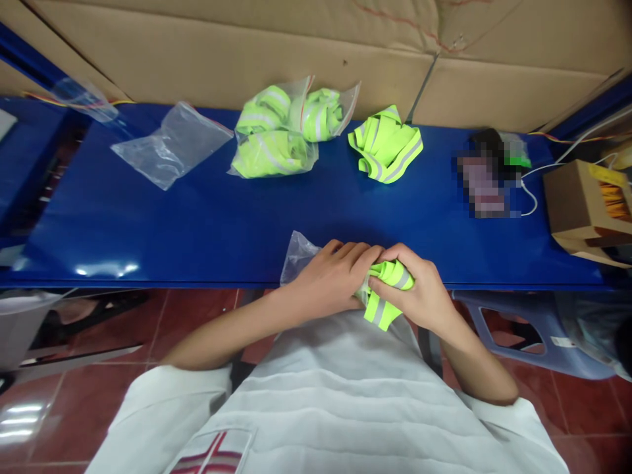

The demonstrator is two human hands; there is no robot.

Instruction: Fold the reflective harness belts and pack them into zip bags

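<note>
At the front edge of the blue table my left hand [338, 280] closes around a clear plastic bag [297, 255], whose end sticks out to the left. My right hand [419, 286] grips a bunched neon-yellow reflective strap [395, 273] with grey stripes, at the bag's right end. One end of the strap hangs below the fingers. How much of the strap lies inside the bag is hidden by my left hand. Farther back lies a loose reflective strap bundle [388, 145], and left of it are several zip bags [276, 155] filled with similar straps.
An unfilled zip bag [172, 141] lies on the blue table [197, 224] at the left. Cardboard boxes [296, 46] line the back. A pixelated object [481, 178], a white cable and an open carton [573, 204] are at the right. A stool [533, 336] stands below.
</note>
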